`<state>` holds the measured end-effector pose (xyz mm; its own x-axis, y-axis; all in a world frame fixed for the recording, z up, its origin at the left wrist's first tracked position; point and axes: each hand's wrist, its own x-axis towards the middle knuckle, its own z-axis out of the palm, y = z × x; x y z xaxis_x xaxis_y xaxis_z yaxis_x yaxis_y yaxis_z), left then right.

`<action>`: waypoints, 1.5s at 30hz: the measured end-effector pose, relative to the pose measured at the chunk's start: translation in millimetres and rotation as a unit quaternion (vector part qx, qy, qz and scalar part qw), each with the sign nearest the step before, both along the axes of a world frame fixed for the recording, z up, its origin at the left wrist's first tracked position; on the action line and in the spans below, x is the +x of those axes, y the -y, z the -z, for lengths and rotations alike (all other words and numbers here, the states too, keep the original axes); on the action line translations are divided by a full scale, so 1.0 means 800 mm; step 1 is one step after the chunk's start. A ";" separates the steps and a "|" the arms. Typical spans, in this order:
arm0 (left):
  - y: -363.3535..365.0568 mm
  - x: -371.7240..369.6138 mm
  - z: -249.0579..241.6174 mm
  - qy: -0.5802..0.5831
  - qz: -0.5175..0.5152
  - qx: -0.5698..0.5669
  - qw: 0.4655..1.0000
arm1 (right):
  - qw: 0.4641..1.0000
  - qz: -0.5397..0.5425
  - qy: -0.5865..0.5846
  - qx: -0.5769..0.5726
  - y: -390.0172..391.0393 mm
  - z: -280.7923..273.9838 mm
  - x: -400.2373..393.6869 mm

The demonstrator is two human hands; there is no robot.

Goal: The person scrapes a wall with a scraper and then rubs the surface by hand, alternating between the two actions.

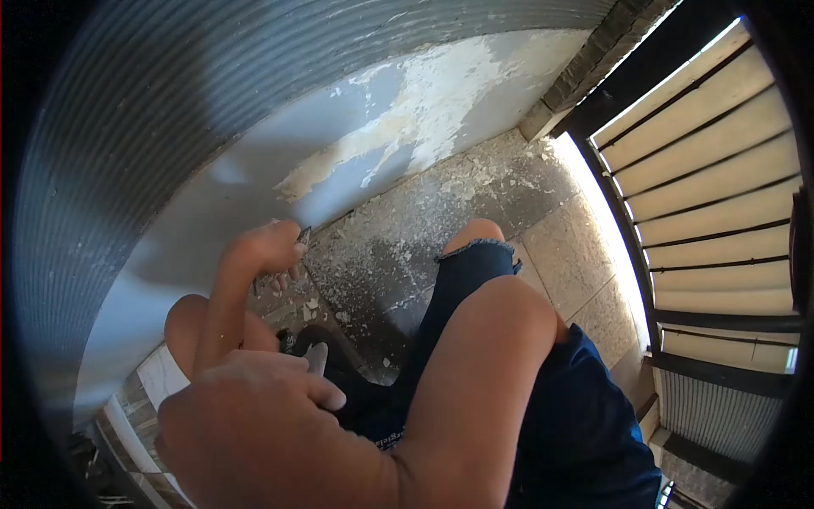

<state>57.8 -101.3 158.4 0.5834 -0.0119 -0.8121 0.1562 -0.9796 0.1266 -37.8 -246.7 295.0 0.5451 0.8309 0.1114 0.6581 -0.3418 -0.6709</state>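
Observation:
My left hand [270,253] is beside the foot of the wall, its dusty fingers bent around a thin, dark-edged flat tool [305,234] that is mostly hidden. Much closer to the camera, over my lap, is my right hand [254,386]. Two of its fingertips stick out apart, one of them grey with dust, and nothing shows between them; its other fingers are hidden. The wall [339,144] is pale grey-blue, with rough white and cream patches where the coating is gone. Flakes and dust [373,246] cover the floor along its base.
Ribbed grey sheeting [170,93] curves above the wall. My knees, one in frayed dark denim [462,271], are bent over the tiled floor [564,246]. A dark-framed barred gate [712,178] stands at right. Pale rails [127,433] and a white panel [161,377] are at lower left.

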 end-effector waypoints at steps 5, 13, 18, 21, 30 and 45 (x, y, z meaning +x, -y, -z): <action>-0.004 -0.001 0.000 -0.028 0.025 0.004 0.999 | 0.999 -0.001 -0.022 -0.025 -0.001 0.012 -0.003; -0.008 -0.006 0.015 -0.036 0.025 -0.047 0.998 | 0.996 -0.001 -0.039 -0.074 0.014 0.032 0.008; -0.020 -0.002 0.024 -0.023 0.009 -0.052 0.998 | 0.995 -0.017 -0.027 -0.092 0.021 0.041 0.019; -0.020 -0.006 0.013 -0.017 0.020 -0.067 0.997 | 0.994 -0.045 -0.020 -0.098 0.019 0.053 0.025; -0.033 -0.009 0.011 0.020 0.008 -0.060 0.998 | 0.994 -0.011 0.068 -0.090 0.039 0.112 0.052; -0.046 -0.025 0.002 0.091 -0.007 -0.070 0.993 | 0.649 0.532 -0.161 0.520 -0.096 0.399 0.226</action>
<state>37.7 -64.2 157.0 0.7219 -0.1079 -0.6836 0.1312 -0.9485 0.2883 142.7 -170.2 -24.3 0.8826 -0.4677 0.0475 0.1887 0.2599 -0.9470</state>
